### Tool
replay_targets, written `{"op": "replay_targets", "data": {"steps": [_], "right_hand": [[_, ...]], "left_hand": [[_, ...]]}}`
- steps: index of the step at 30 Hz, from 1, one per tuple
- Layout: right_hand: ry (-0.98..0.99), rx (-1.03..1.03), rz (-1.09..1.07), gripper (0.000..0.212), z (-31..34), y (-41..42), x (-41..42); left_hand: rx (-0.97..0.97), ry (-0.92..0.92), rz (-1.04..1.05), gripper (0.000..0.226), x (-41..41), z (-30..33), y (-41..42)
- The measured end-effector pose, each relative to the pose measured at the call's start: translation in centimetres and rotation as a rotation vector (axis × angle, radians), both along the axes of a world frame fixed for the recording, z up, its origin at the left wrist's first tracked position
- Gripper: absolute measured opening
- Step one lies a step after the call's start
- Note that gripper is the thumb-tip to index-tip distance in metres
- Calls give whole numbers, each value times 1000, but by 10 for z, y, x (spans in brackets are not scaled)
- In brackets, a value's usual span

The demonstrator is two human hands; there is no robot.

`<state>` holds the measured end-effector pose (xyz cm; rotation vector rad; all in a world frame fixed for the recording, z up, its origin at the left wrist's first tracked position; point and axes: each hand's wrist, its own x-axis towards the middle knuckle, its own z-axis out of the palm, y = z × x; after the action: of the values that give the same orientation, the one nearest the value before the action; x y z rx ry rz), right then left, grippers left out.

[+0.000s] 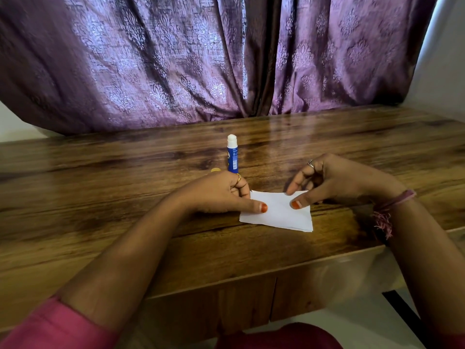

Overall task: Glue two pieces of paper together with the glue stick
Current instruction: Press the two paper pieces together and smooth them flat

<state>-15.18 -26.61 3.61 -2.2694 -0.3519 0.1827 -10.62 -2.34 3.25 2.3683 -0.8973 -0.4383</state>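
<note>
White paper (279,212) is lying flat on the wooden desk (100,197), near its front edge and a little right of centre. At the right near corner a second edge is showing just under the top sheet, so two pieces seem to be lying stacked there, almost aligned.

The left hand (219,190) is resting at the paper's left end. Its thumb is stretched out flat and pressing down on the left near part of the sheet, while its other fingers (240,191) are curling under at the paper's far left corner; whether they are pinching that corner cannot be told. A gold ring is sitting on one of them.

The right hand (327,182) is reaching in over the paper's far right part. Its thumb tip is touching the top of the sheet and a fingertip is meeting the far edge, the remaining fingers bending loosely above, grasping nothing that can be seen. A ring is on one finger, and a pink thread band is wrapping the wrist.

The glue stick (232,154) is standing upright on the desk, uncapped with white glue showing on top, just beyond the left hand. A yellow cap (215,170) is peeking out behind the left knuckles. A purple curtain (176,59) is hanging behind the desk.
</note>
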Motion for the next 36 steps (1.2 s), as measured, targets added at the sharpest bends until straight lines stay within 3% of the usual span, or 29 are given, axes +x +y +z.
{"op": "replay_targets", "data": {"steps": [7,24,36], "right_hand": [[-1,-54,-4,35,1,0,-2],[38,-56,24,43,0,1,-6],[-17,-131,54,31,2,-1,-7]], "left_hand": [[95,-95,17,39,-7,-2,-8],[85,-83,45,43,-6,-3,-8],[84,-84,51,42,-8,-2,-8]]}}
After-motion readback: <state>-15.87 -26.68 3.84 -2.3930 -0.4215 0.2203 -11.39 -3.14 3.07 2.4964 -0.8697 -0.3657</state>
